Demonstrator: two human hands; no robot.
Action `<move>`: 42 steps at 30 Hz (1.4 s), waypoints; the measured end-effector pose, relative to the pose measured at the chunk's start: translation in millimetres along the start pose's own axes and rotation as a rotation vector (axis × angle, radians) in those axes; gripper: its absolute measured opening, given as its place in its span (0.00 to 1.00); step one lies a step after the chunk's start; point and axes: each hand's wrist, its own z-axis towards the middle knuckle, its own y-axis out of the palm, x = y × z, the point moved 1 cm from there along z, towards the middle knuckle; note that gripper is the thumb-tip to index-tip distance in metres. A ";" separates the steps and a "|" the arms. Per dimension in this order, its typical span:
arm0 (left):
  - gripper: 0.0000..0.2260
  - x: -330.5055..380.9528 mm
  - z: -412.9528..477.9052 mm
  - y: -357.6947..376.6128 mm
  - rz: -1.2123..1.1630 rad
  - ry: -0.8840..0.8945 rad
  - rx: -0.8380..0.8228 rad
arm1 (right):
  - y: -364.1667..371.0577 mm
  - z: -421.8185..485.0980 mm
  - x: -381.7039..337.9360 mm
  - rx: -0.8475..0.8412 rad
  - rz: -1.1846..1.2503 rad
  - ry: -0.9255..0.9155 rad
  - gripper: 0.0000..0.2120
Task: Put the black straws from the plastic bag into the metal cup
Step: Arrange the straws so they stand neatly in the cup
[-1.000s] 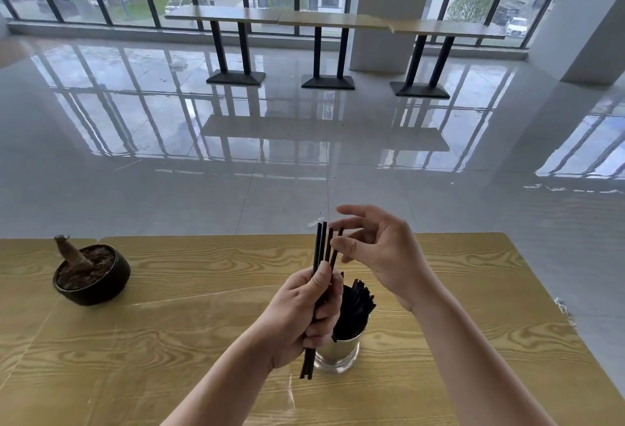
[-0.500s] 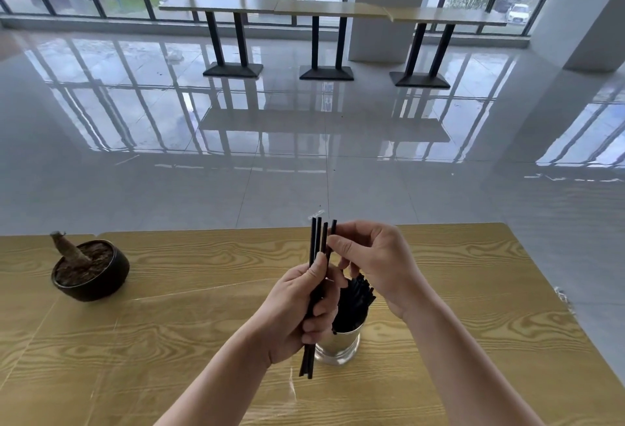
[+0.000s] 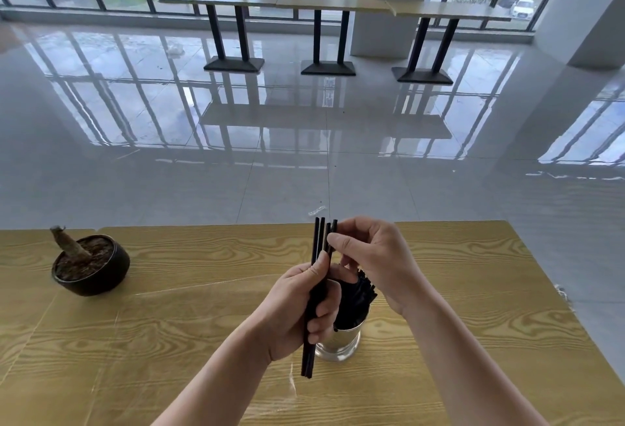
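My left hand (image 3: 297, 310) is closed around a small bundle of black straws (image 3: 318, 243), held nearly upright above the wooden table (image 3: 169, 341). Their lower ends stick out below my fist. My right hand (image 3: 375, 256) pinches the top of one straw in that bundle between thumb and forefinger. Just behind my left hand stands the shiny metal cup (image 3: 341, 341), packed with many black straws (image 3: 358, 297) that lean to the right. A thin clear plastic wrap seems to cover the bundle, with a wisp at its top; I cannot make it out clearly.
A dark bowl-shaped pot (image 3: 91, 266) with soil and a stump sits at the table's far left. The table's far edge runs just beyond my hands, and its right edge slants toward me. Beyond is glossy tiled floor and tall tables (image 3: 324, 6) by the windows.
My right hand closed from spread fingers into a pinch on a straw tip in the bundle. My left hand kept its grip, and the view shifted slightly.
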 end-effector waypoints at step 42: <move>0.14 3.6 19.0 -17.9 -0.395 0.265 0.542 | 36.4 -74.6 52.6 0.397 0.169 0.023 0.14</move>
